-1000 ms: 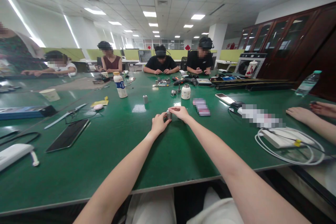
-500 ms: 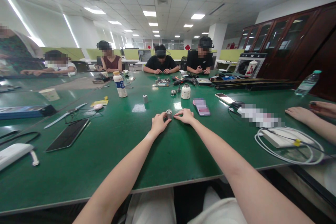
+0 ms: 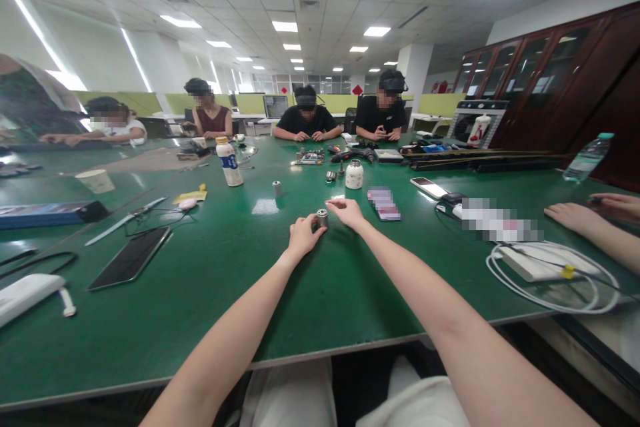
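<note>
A small grey metal cylinder [image 3: 323,217] with a ringed top stands upright on the green table. My left hand [image 3: 303,235] is closed round its left side, thumb in front and fingers behind. Just above and to the right of the cylinder, my right hand [image 3: 349,211] hovers with thumb and fingertips drawn together in a pinch. Anything between those fingertips is too small to make out. A second metal cylinder [image 3: 277,188] stands farther back to the left. Beyond my right hand lie small metal parts [image 3: 331,177] beside a white jar [image 3: 354,175].
A purple-screened phone [image 3: 384,204] lies right of my right hand. At left are a dark tablet [image 3: 131,258] and a milk bottle [image 3: 229,161]. A white cable [image 3: 595,277] coils at right, near another person's hand [image 3: 570,217]. Several people sit across the table [image 3: 240,320].
My right hand has risen from the table beside the cylinder to just above its top right. My left hand and the cylinder have stayed in place.
</note>
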Tool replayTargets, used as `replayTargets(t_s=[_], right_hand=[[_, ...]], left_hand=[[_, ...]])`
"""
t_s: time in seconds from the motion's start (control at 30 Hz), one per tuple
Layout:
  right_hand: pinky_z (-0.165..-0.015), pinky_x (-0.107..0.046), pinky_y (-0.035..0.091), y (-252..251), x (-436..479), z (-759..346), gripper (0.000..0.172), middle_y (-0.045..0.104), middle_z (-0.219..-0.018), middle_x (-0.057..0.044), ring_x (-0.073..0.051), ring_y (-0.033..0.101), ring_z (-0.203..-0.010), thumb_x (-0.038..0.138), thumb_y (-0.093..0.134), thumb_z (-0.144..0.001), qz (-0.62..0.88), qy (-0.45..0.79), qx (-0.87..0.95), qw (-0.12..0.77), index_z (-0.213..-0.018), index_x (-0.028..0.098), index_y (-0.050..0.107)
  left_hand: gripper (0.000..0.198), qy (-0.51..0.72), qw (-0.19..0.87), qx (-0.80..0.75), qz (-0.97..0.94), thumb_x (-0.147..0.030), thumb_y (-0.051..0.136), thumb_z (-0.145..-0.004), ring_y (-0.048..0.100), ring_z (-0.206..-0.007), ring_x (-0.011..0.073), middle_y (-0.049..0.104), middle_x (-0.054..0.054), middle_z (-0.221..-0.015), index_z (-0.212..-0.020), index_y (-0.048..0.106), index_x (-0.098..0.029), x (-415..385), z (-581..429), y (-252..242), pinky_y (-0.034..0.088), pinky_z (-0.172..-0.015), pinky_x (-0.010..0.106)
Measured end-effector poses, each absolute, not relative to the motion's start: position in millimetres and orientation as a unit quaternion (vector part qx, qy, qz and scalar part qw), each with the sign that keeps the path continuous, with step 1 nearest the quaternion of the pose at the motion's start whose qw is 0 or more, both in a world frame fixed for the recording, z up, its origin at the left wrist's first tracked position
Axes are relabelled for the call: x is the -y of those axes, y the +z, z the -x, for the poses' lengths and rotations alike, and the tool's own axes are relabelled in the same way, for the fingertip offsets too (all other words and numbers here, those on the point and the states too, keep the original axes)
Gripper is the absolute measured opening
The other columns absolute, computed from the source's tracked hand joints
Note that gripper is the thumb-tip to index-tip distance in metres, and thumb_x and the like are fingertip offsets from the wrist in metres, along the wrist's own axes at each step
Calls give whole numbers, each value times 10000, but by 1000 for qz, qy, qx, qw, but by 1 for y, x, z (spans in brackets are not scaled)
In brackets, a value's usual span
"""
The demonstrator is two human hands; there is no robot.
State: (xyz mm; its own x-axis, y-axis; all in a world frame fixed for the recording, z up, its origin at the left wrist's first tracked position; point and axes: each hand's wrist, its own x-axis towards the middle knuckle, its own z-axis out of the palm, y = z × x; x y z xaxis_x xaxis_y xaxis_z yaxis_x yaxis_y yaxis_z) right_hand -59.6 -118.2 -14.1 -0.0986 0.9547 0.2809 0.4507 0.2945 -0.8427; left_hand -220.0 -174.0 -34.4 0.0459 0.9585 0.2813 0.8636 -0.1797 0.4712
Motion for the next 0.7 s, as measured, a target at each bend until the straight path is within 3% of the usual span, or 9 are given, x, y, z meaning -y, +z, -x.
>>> replayTargets(t_s=[0.27, 0.7], right_hand=[[-869, -300, 577, -14, 119, 70, 154, 790, -937, -36, -189, 743, -885, 313, 732, -820, 457, 317, 719, 417, -922, 217, 794], [-716, -243, 512, -13, 121, 70, 159, 767, -864, -30, -155, 696, -775, 350, 736, -816, 496, 252, 734, 390, -812, 191, 733]], left_hand=[[429, 271, 82, -632, -721, -363, 654, -882, 591, -1189, 286, 728, 63, -1196, -1292, 586, -258, 173, 220, -36, 446, -1000, 438], [424, 265, 107, -634, -718, -350, 661, -884, 575, -1215, 291, 721, 79, -1212, -1287, 598, -235, 175, 219, -31, 439, -1022, 453]])
